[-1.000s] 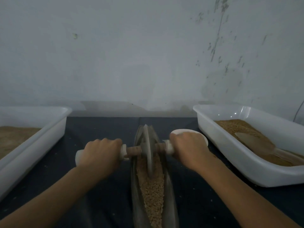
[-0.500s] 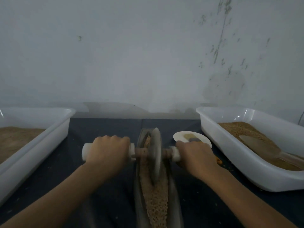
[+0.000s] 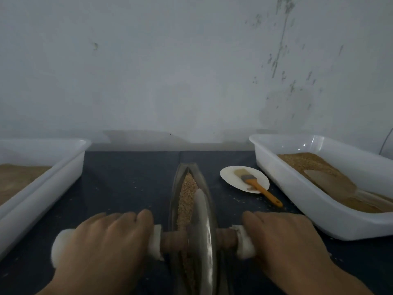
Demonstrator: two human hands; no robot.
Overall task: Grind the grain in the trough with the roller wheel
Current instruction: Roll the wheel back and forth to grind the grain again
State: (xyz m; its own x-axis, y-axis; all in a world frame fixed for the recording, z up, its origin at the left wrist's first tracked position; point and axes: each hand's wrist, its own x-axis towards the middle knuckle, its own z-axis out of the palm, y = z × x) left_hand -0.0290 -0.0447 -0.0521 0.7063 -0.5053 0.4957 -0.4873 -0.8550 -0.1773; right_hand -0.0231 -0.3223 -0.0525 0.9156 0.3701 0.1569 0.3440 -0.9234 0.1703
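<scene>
A narrow boat-shaped metal trough (image 3: 177, 188) runs away from me down the middle of the dark table, with tan grain (image 3: 186, 188) lying in it. The grey roller wheel (image 3: 203, 235) stands upright in the near part of the trough, on a wooden axle with white handle ends. My left hand (image 3: 102, 248) grips the left handle. My right hand (image 3: 287, 243) grips the right handle. Both fists cover most of the handles; the wheel is blurred.
A white tub (image 3: 319, 201) of brown grain with a scoop (image 3: 331, 182) stands at the right. Another white tub (image 3: 38, 188) of grain stands at the left. A small white dish (image 3: 231, 177) with an orange-handled brush (image 3: 257, 186) sits between the trough and the right tub. A grey wall rises behind.
Both hands have pulled the roller wheel toward me along the trough, from its far end to its near part. The grain at the far end and the dish with the brush now show.
</scene>
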